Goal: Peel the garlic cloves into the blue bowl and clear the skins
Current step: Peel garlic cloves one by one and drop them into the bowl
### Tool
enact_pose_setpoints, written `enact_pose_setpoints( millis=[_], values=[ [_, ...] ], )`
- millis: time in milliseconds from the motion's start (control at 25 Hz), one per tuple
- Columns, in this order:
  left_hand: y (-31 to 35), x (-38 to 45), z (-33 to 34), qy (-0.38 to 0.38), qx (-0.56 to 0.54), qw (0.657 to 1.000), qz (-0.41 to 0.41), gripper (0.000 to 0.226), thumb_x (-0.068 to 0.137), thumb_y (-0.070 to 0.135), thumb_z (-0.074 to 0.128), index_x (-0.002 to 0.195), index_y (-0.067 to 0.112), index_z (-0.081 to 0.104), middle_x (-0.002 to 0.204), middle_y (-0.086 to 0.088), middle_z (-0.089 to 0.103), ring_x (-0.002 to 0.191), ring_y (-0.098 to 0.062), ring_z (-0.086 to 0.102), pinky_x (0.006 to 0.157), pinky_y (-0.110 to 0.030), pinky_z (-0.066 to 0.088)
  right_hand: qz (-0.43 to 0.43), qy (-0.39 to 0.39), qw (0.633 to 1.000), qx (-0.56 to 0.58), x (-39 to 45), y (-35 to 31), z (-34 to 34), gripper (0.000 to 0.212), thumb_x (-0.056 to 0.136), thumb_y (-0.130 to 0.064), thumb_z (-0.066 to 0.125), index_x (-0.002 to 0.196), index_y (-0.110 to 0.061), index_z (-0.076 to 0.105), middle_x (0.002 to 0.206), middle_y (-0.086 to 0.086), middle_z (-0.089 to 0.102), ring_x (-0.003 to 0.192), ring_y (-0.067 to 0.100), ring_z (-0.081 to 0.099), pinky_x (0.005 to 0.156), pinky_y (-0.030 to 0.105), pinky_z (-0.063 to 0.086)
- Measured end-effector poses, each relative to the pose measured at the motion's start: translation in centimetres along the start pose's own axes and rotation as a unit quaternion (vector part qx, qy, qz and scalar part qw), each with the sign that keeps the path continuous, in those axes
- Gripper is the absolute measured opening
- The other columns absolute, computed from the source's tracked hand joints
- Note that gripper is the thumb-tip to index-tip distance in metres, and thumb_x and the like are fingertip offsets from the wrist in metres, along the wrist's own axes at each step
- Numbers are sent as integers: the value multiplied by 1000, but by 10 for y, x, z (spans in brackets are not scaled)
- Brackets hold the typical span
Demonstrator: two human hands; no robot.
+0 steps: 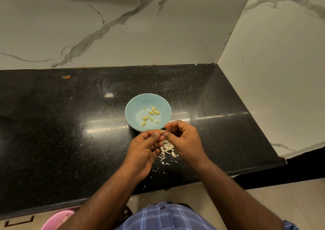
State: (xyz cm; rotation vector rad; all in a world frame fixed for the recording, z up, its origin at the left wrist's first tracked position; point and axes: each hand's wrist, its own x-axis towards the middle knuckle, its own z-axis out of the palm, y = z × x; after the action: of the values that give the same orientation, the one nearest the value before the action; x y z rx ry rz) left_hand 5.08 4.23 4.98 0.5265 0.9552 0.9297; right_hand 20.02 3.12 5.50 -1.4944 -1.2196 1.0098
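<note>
A light blue bowl (139,104) stands on the black counter and holds several peeled yellow garlic cloves (150,113). Just in front of the bowl, my left hand (144,148) and my right hand (184,138) meet above the counter. Both pinch one small garlic clove (163,132) between thumb and fingertips; most of it is hidden by the fingers. Under the hands lies a pile of pale garlic skins (167,149), with smaller flakes scattered toward the counter's front edge.
The black granite counter (70,124) ends at marble walls behind and on the right. An orange speck (66,76) sits at the back left. A pink tub (58,220) shows below the counter edge, at the lower left.
</note>
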Motion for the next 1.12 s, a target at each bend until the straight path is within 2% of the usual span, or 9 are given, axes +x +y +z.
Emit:
enact_pose_setpoints(
  millis=[120, 280, 400, 520, 680, 920, 1120],
  values=[
    [3, -1, 0, -8, -7, 1000, -16, 19, 96, 16, 62, 88, 12, 78, 77, -5, 70, 64, -8, 61, 53, -15, 48, 16, -8, 1000, -23, -1, 4, -6, 19, 84, -4, 77, 95, -20, 76, 86, 0, 76, 83, 11, 73, 79, 34, 61],
    [2, 0, -4, -28, 1, 999, -37, 23, 100, 18, 58, 89, 13, 78, 76, -4, 66, 63, -8, 58, 53, -15, 47, 11, -57, 998, 20, 1, 1, -12, 20, 88, -7, 76, 103, -21, 78, 104, -3, 77, 103, 10, 72, 93, 31, 58],
    [-1, -1, -3, -51, 24, 997, -46, 24, 99, 23, 58, 87, 13, 76, 73, -3, 63, 61, -8, 56, 53, -17, 45, 9, -81, 994, 77, -4, -3, -9, 21, 90, -3, 73, 108, -12, 77, 110, 2, 77, 108, 11, 71, 92, 24, 56],
    [-1, 0, -2, -35, 82, 996, -28, 22, 88, 35, 70, 78, 16, 75, 73, -3, 64, 61, -8, 53, 55, -20, 40, -2, -64, 991, 116, -5, -3, -7, 17, 89, -4, 74, 105, -3, 77, 103, 8, 78, 102, 22, 74, 91, 35, 59],
    [0, 0, -6, -7, 100, 995, 28, 21, 78, 32, 77, 85, 13, 74, 79, -6, 65, 65, -9, 54, 59, -23, 39, -41, -29, 999, 21, -3, 0, -8, 15, 89, -2, 73, 102, -8, 79, 96, 2, 79, 94, 14, 75, 87, 31, 60],
    [5, -4, -5, -26, 90, 994, 63, 25, 78, 23, 76, 94, 5, 72, 81, -7, 72, 70, -12, 57, 60, -25, 40, -96, 4, 990, -105, -4, 4, -5, 13, 89, -7, 73, 96, -16, 80, 91, -3, 76, 86, 11, 72, 79, 34, 61],
    [7, -2, -5, 0, 72, 995, 65, 21, 80, 16, 76, 97, 4, 71, 79, -8, 71, 69, -12, 59, 58, -21, 43, -126, -25, 979, -157, -7, -1, -2, 24, 93, -5, 68, 111, -16, 78, 97, -8, 71, 92, 5, 67, 82, 16, 53]
  ],
)
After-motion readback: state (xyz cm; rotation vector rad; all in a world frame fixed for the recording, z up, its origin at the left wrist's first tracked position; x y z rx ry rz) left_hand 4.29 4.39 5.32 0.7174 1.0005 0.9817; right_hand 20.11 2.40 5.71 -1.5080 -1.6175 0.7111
